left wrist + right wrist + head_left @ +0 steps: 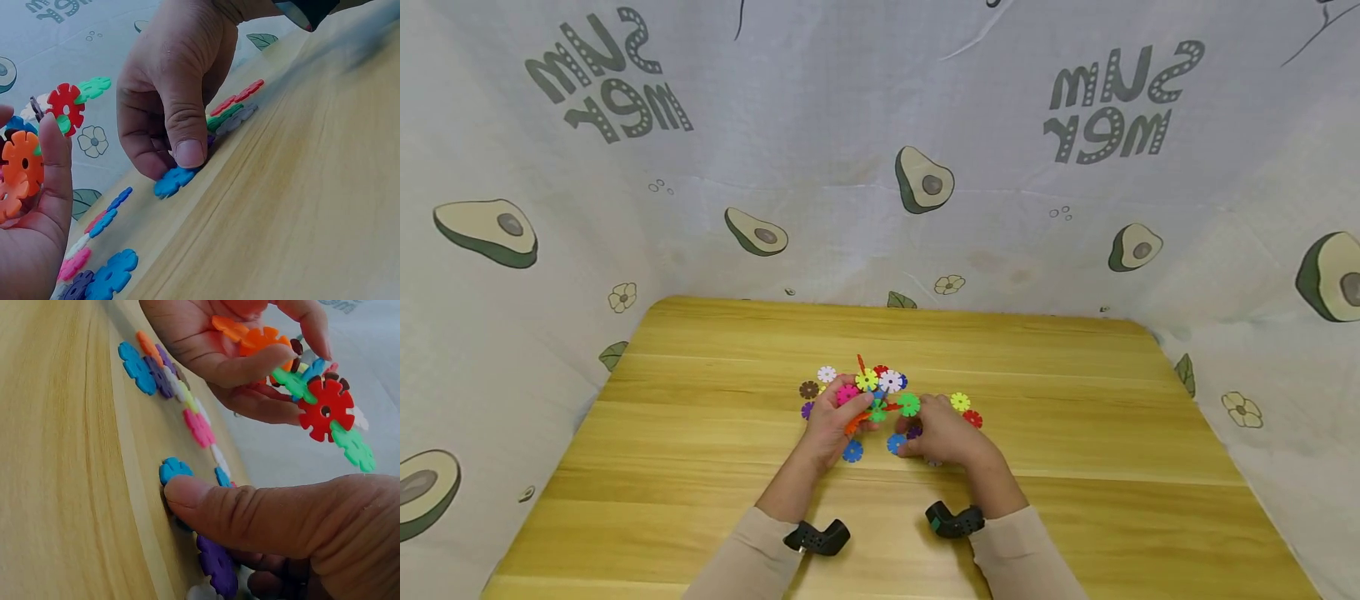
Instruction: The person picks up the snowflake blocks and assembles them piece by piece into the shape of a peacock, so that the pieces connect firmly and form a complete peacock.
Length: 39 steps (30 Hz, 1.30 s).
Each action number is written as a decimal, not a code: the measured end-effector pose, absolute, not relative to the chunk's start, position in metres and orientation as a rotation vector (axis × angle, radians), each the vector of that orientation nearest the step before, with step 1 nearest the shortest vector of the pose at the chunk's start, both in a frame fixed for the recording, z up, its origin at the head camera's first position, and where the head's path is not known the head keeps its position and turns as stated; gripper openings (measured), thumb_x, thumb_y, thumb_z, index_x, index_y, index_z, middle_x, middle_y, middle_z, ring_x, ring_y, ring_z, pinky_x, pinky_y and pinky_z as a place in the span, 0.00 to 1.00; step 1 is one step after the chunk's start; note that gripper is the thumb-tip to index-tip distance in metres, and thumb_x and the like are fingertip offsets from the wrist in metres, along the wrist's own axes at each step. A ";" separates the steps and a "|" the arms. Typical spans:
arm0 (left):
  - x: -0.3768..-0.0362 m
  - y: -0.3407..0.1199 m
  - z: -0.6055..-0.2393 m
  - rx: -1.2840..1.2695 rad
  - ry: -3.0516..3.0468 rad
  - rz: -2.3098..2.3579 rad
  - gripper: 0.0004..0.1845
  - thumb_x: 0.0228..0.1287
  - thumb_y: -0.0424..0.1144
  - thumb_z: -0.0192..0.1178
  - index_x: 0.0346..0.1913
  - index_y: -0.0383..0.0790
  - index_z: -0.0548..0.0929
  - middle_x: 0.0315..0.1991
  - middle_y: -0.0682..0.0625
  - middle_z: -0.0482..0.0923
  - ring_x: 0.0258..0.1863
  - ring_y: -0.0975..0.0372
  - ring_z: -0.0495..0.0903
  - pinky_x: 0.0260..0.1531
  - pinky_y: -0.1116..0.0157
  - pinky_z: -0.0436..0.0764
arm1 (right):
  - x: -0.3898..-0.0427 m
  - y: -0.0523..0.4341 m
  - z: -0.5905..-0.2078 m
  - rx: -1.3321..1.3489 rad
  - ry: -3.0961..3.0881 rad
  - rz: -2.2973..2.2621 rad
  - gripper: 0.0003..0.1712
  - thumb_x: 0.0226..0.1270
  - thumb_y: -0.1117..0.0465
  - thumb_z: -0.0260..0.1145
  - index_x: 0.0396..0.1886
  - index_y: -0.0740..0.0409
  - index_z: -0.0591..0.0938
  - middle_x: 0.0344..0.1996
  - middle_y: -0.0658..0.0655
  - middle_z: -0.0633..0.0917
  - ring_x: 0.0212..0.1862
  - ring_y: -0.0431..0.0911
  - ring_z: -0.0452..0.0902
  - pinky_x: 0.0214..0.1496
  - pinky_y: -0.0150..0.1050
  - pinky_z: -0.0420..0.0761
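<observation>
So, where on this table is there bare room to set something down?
Bare table lies left of the brown disc, right of the loose red disc, and beyond both toward the printed curtain. Discs crowd the middle, around the left hand and right hand.

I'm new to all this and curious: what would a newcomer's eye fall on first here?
Probably the bright cluster of interlocked, flower-like discs in the left hand, over the middle of the wooden table. Then the right hand beside it, pinching a blue disc down by the table. Behind them, a pale cloth printed with avocados hangs beyond the table.
</observation>
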State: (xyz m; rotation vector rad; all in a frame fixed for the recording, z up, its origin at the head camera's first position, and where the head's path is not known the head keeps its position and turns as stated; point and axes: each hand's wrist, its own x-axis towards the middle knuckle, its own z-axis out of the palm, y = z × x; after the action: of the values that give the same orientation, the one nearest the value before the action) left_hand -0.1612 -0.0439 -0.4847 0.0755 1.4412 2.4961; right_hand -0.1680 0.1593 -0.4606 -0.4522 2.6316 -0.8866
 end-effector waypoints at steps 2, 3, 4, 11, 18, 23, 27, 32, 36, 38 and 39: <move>-0.161 -0.044 -0.484 0.077 1.453 2.487 0.10 0.70 0.29 0.57 0.47 0.45 0.72 0.35 0.56 0.80 0.30 0.66 0.83 0.30 0.68 0.88 | -0.169 0.161 -0.460 -0.423 2.593 -0.942 0.11 0.56 0.60 0.81 0.34 0.52 0.86 0.34 0.48 0.85 0.38 0.44 0.72 0.45 0.38 0.74; -0.161 -0.043 -0.484 0.075 1.457 2.482 0.09 0.70 0.29 0.57 0.47 0.45 0.72 0.35 0.56 0.80 0.29 0.66 0.83 0.30 0.68 0.88 | -0.169 0.163 -0.460 -0.409 2.581 -0.970 0.10 0.58 0.61 0.79 0.36 0.52 0.85 0.33 0.48 0.85 0.36 0.43 0.74 0.43 0.37 0.75; -0.161 -0.043 -0.484 0.076 1.462 2.476 0.09 0.70 0.29 0.57 0.47 0.45 0.72 0.34 0.56 0.80 0.29 0.66 0.83 0.29 0.69 0.87 | -0.170 0.164 -0.460 -0.391 2.572 -1.003 0.10 0.59 0.61 0.78 0.37 0.53 0.84 0.32 0.48 0.85 0.34 0.43 0.75 0.41 0.36 0.77; -0.162 -0.043 -0.485 0.120 1.522 2.361 0.10 0.69 0.31 0.58 0.48 0.43 0.70 0.30 0.57 0.79 0.25 0.66 0.81 0.26 0.70 0.85 | -0.174 0.174 -0.458 -0.195 2.699 -1.307 0.06 0.71 0.65 0.68 0.45 0.54 0.84 0.37 0.55 0.85 0.39 0.45 0.78 0.43 0.35 0.80; -0.158 -0.045 -0.483 0.221 1.525 2.241 0.10 0.69 0.31 0.59 0.49 0.42 0.73 0.30 0.60 0.80 0.27 0.68 0.80 0.27 0.70 0.85 | -0.177 0.181 -0.458 -0.298 2.460 -1.854 0.12 0.76 0.65 0.63 0.53 0.65 0.83 0.44 0.66 0.85 0.44 0.46 0.84 0.50 0.37 0.88; -0.159 -0.045 -0.485 0.287 1.508 2.238 0.11 0.71 0.33 0.58 0.53 0.39 0.74 0.31 0.60 0.81 0.27 0.69 0.80 0.27 0.72 0.84 | -0.177 0.176 -0.456 -0.408 2.377 -1.923 0.14 0.75 0.66 0.64 0.55 0.67 0.82 0.42 0.63 0.84 0.42 0.37 0.83 0.48 0.30 0.87; -0.159 -0.045 -0.485 0.304 1.487 2.239 0.11 0.71 0.33 0.57 0.53 0.39 0.74 0.31 0.60 0.80 0.27 0.70 0.79 0.26 0.73 0.82 | -0.175 0.173 -0.454 -0.442 2.353 -1.935 0.13 0.75 0.67 0.62 0.54 0.69 0.81 0.43 0.66 0.84 0.41 0.36 0.83 0.48 0.28 0.86; -0.159 -0.045 -0.485 0.290 1.457 2.236 0.11 0.71 0.33 0.55 0.54 0.40 0.73 0.32 0.60 0.80 0.28 0.70 0.79 0.25 0.74 0.80 | -0.174 0.172 -0.453 -0.440 2.353 -1.946 0.13 0.76 0.67 0.61 0.54 0.70 0.82 0.46 0.72 0.83 0.42 0.36 0.84 0.50 0.28 0.86; -0.158 -0.046 -0.485 0.292 1.446 2.236 0.12 0.72 0.33 0.55 0.55 0.40 0.72 0.32 0.60 0.80 0.29 0.70 0.79 0.26 0.74 0.80 | -0.173 0.171 -0.454 -0.453 2.349 -1.959 0.13 0.76 0.68 0.60 0.53 0.71 0.82 0.47 0.73 0.83 0.42 0.35 0.84 0.50 0.28 0.86; -0.158 -0.046 -0.485 0.292 1.446 2.235 0.12 0.71 0.33 0.55 0.54 0.40 0.73 0.32 0.60 0.80 0.29 0.70 0.78 0.26 0.74 0.80 | -0.172 0.171 -0.454 -0.476 2.350 -1.964 0.13 0.76 0.69 0.60 0.53 0.72 0.82 0.47 0.74 0.83 0.43 0.34 0.84 0.50 0.28 0.86; -0.158 -0.046 -0.485 0.295 1.446 2.235 0.11 0.71 0.33 0.54 0.54 0.40 0.73 0.32 0.60 0.80 0.29 0.70 0.78 0.26 0.75 0.80 | -0.172 0.171 -0.454 -0.491 2.351 -1.966 0.13 0.77 0.69 0.59 0.53 0.73 0.82 0.48 0.74 0.83 0.43 0.33 0.85 0.51 0.28 0.86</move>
State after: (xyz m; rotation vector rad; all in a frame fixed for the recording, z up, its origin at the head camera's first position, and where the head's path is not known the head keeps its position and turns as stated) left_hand -0.1579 -0.0464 -0.4853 0.2947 1.4462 2.2348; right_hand -0.1723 0.1709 -0.4542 -0.4907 2.3513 -1.9657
